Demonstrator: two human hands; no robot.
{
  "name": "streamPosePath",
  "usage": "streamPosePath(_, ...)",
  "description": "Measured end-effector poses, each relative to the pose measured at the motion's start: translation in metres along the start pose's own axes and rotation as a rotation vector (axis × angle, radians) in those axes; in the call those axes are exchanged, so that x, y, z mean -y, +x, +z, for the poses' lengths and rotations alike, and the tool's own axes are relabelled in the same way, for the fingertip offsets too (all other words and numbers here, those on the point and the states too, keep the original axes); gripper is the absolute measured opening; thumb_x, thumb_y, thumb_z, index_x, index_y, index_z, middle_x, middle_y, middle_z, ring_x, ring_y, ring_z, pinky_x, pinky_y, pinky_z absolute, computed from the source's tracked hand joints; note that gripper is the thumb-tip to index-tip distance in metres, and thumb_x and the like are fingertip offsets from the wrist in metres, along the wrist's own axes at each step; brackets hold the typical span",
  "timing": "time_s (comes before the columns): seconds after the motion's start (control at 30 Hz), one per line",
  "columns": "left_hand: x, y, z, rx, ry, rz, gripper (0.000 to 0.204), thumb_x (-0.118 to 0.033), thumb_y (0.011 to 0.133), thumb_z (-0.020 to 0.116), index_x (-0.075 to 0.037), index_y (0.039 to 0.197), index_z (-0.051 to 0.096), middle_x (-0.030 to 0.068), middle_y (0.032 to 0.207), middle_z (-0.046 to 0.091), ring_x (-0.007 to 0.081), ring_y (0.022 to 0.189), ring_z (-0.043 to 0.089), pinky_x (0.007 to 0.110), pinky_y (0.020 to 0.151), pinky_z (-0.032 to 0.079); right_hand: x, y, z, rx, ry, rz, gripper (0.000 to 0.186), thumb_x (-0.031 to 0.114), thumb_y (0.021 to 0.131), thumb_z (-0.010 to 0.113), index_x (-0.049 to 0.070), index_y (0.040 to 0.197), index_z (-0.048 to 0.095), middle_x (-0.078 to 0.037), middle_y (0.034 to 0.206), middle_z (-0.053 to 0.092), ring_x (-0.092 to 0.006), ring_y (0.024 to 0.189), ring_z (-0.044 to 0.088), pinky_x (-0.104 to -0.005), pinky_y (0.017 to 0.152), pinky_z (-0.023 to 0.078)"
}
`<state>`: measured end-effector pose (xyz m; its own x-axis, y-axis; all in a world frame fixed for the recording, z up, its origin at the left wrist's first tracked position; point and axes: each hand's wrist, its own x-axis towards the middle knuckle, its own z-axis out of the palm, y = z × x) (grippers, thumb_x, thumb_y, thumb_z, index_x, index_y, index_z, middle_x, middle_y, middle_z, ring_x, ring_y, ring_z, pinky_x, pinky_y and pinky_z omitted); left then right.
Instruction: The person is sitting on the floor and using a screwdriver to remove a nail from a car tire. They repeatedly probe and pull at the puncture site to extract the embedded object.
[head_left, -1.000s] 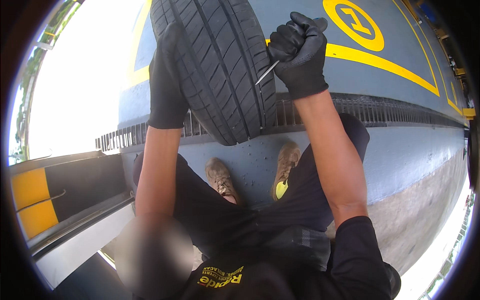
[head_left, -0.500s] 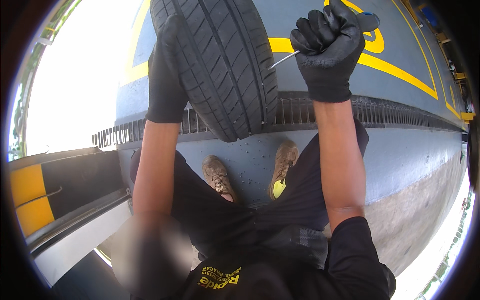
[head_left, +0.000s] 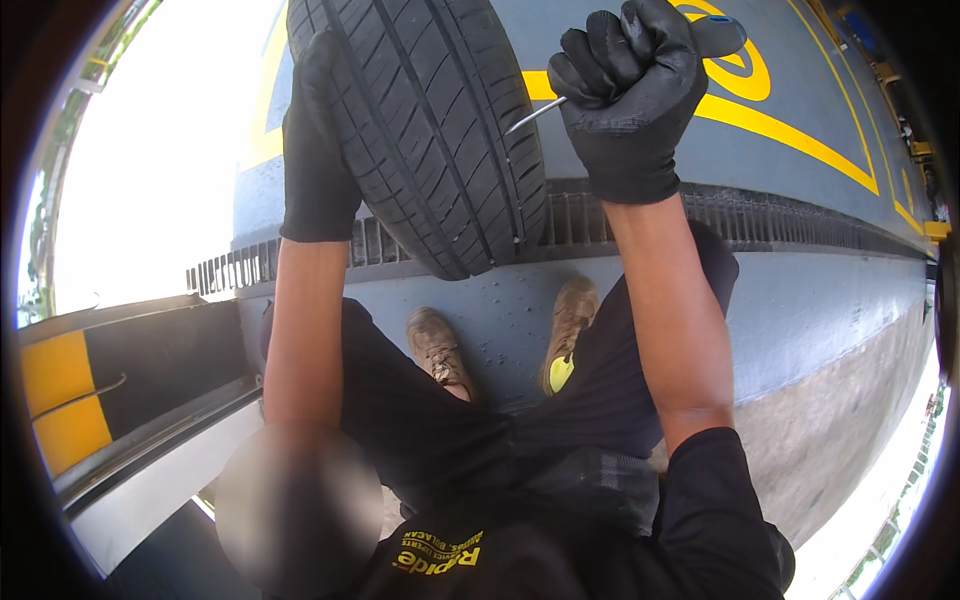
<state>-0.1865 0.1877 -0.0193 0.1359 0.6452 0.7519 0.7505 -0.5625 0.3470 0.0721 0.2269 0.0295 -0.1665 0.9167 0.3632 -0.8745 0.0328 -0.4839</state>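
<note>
A black car tire (head_left: 430,130) stands upright in front of me, its grooved tread facing me. My left hand (head_left: 318,140), in a black glove, grips the tire's left edge, thumb on the tread and the other fingers mostly hidden. In a closed fist, my gloved right hand (head_left: 635,100) holds a screwdriver (head_left: 538,115) to the right of the tire. Its thin metal shaft points left, with the tip at a groove near the tread's right side. The dark handle, with a blue end, sticks out past the fist. Small pale bits sit in that groove.
A metal drain grate (head_left: 760,225) crosses the grey floor under the tire. My shoes (head_left: 436,345) flank scattered small stones (head_left: 500,325). At the left stands a yellow-and-black barrier (head_left: 150,365). Yellow lines (head_left: 790,140) mark the floor beyond.
My right hand has moved left, taking the screwdriver tip from near the tread's right edge to a groove further in. The tire and my left hand have shifted slightly left.
</note>
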Motion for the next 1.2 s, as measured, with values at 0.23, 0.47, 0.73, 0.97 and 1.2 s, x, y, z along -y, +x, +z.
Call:
streamPosePath(0.23, 0.0, -0.001, -0.003, 0.047, 0.086, 0.041, 0.066, -0.007, 0.098, 0.066, -0.014, 0.155, 0.033, 0.019, 0.141, 0.056, 0.0333, 0.124, 0.061, 0.041, 0.105, 0.052, 0.008, 0.002, 0.01, 0.312, -0.161, 0.071, 0.031, 0.024, 0.104, 0.051, 0.016, 0.076, 0.04, 0.002, 0.055, 0.03, -0.0095, 0.044, 0.023, -0.0277, 0.043, 0.021)
streamPosePath(0.47, -0.001, -0.003, -0.004, 0.089, 0.137, 0.058, 0.071, -0.007, 0.097, 0.067, -0.014, 0.157, 0.031, 0.0215, 0.145, 0.051, 0.0356, 0.13, 0.057, 0.044, 0.109, 0.05, 0.001, -0.003, 0.014, 0.419, -0.132, 0.176, 0.022, 0.021, 0.106, 0.053, 0.011, 0.087, 0.05, 0.005, 0.057, 0.033, -0.0072, 0.044, 0.027, -0.0258, 0.043, 0.022)
streamPosePath(0.73, -0.007, -0.001, -0.002, 0.047, -0.516, -0.419, 0.056, -0.018, 0.104, 0.061, -0.007, 0.153, 0.037, 0.0182, 0.143, 0.054, 0.0288, 0.128, 0.059, 0.041, 0.105, 0.053, -0.001, 0.007, 0.021, 0.256, -0.29, 0.426, 0.027, 0.025, 0.103, 0.062, 0.001, 0.115, 0.065, 0.005, 0.064, 0.044, -0.0041, 0.048, 0.036, -0.0222, 0.045, 0.028)
streamPosePath(0.97, -0.019, -0.005, -0.002, 0.055, -0.27, -0.188, 0.056, -0.041, 0.11, 0.047, -0.003, 0.15, 0.041, 0.0154, 0.139, 0.057, 0.0236, 0.124, 0.061, 0.038, 0.105, 0.052, -0.009, 0.004, 0.041, 0.311, -0.409, 0.577, 0.022, 0.022, 0.099, 0.066, 0.001, 0.102, 0.069, 0.003, 0.066, 0.05, -0.0053, 0.05, 0.043, -0.021, 0.046, 0.033)
streamPosePath(1.2, -0.032, -0.001, -0.003, 0.001, -0.767, -0.498, 0.057, -0.017, 0.101, 0.065, -0.004, 0.152, 0.041, 0.0156, 0.136, 0.061, 0.0232, 0.121, 0.063, 0.037, 0.1, 0.054, -0.013, -0.001, -0.004, 0.639, 0.064, 0.774, 0.033, 0.023, 0.104, 0.057, 0.013, 0.073, 0.051, 0.003, 0.055, 0.042, -0.0088, 0.042, 0.035, -0.0263, 0.041, 0.029)
